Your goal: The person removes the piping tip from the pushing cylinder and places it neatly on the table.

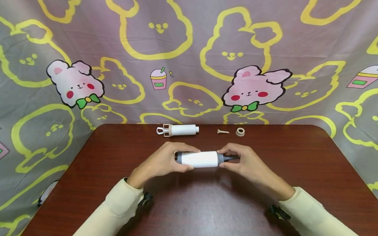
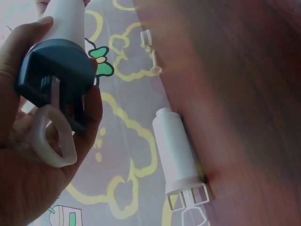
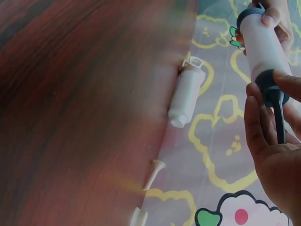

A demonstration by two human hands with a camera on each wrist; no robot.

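Behind the wood-grain tabletop [image 1: 192, 209] hangs a cloth [image 1: 195, 70] printed with rabbits. From the head view, both hands hold a white syringe with gray ends [image 1: 199, 159] over the table: the left hand [image 1: 165, 160] wraps one end, and the right hand [image 1: 251, 164] pinches the gray collar [image 1: 220, 158] at the other. Farther back lie a second syringe [image 1: 183, 130], a beige nozzle [image 1: 223, 131] and a beige ring [image 1: 240, 131] (none of them touched).

At the left wrist, fingers curl around the gray end cap [image 2: 59, 70], with the pale pull loop [image 2: 40, 134] over the palm. I would grip firmly here, yet without pressing this loop.

At the right wrist, the gray nozzle [image 3: 279, 117] points into the palm. To turn or seat the collar well, I judge, keep it in line with the barrel and use light fingertips. Whether it sits fully, the blur does not let me tell.
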